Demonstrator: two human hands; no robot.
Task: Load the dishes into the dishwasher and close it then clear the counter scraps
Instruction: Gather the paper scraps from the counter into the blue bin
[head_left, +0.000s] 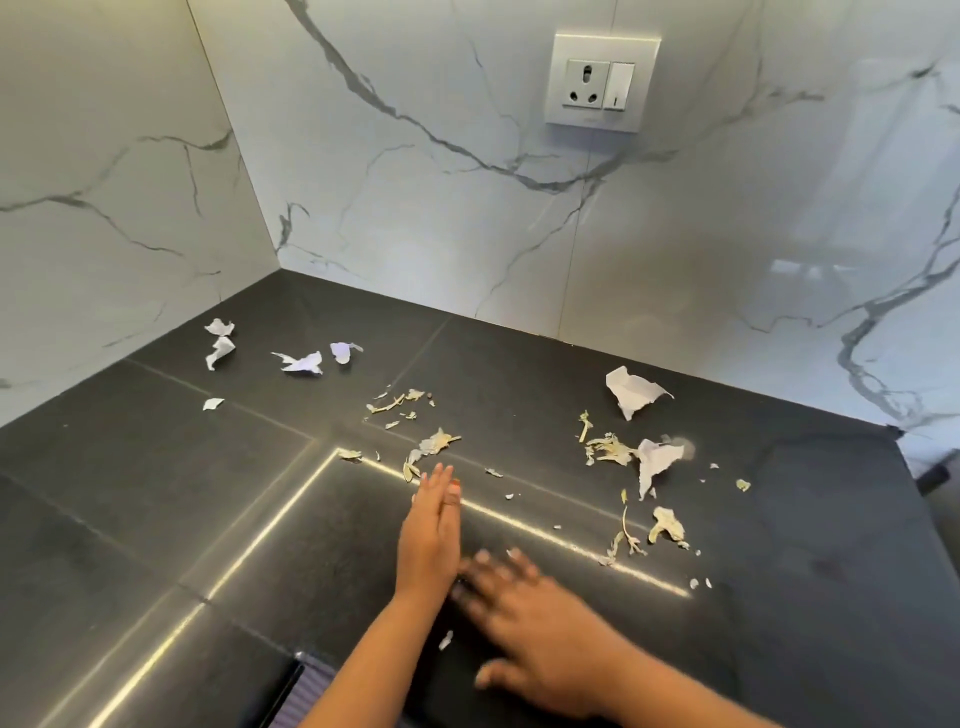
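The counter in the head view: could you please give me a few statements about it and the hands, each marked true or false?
1. Torn white paper pieces lie near the back left corner of the dark counter. True.
2. The left hand grips a crumpled paper ball. False: its fingers are straight, edge-on to the counter, and hold nothing.
3. A plug is in the wall socket. False: the socket is empty.
4. Dried leaf scraps lie to the right of both hands. True.
5. The right hand is spread flat, low over the counter, and blurred. True.
6. The scraps have been swept into one pile. False: they lie scattered in several patches.
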